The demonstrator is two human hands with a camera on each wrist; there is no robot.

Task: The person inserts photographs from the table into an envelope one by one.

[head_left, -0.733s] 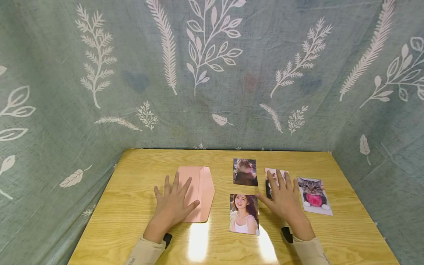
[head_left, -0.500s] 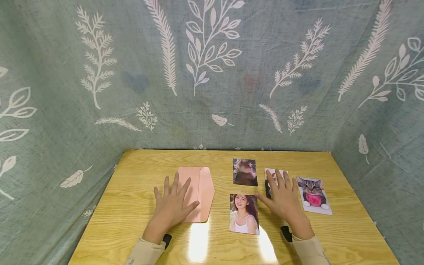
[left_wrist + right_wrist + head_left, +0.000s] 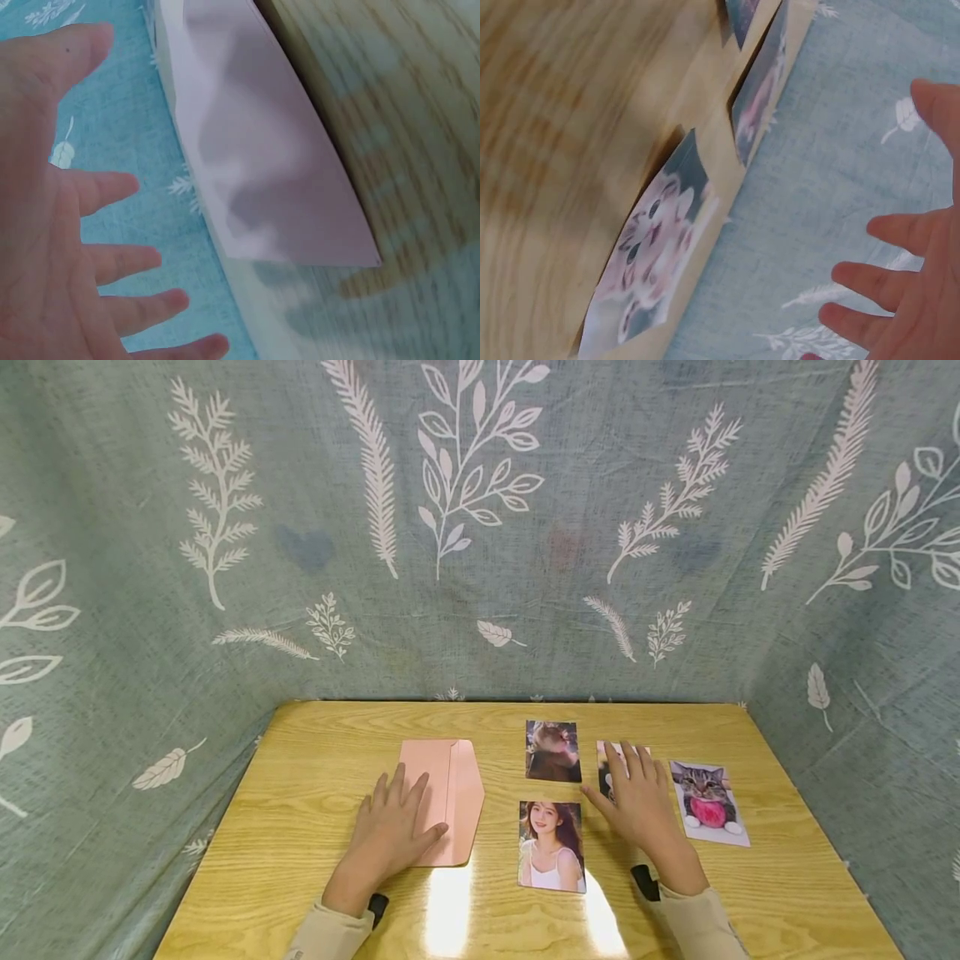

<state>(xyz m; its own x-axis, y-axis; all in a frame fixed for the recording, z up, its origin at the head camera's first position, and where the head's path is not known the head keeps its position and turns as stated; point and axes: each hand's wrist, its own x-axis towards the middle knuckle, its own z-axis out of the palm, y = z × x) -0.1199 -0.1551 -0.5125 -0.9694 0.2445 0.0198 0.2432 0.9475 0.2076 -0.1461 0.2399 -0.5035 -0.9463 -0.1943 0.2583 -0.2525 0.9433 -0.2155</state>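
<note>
My left hand point(image 3: 386, 831) hovers over the left part of a pink paper envelope point(image 3: 465, 802), fingers extended and apart. In the left wrist view, a gap separates this hand from the envelope point(image 3: 270, 157), whose pointed flap faces right in the head view. On the right, my other hand point(image 3: 641, 806) is held above a photo print point(image 3: 649, 247) of pale animals, partly covering it in the head view. Its fingers are extended, and the right wrist view shows them off the print. Neither hand holds anything.
A cat photo point(image 3: 708, 802) lies right of my right hand. Between the hands are a dark, blurry photo point(image 3: 552, 752) and a photo of a person in a white top point(image 3: 551, 847). Patterned cloth point(image 3: 405, 635) hangs behind the wooden table point(image 3: 337, 718).
The spread fingers of both hands have drawn slightly closer together. The hands stay over the same spots, and the envelope and photos lie as before.
</note>
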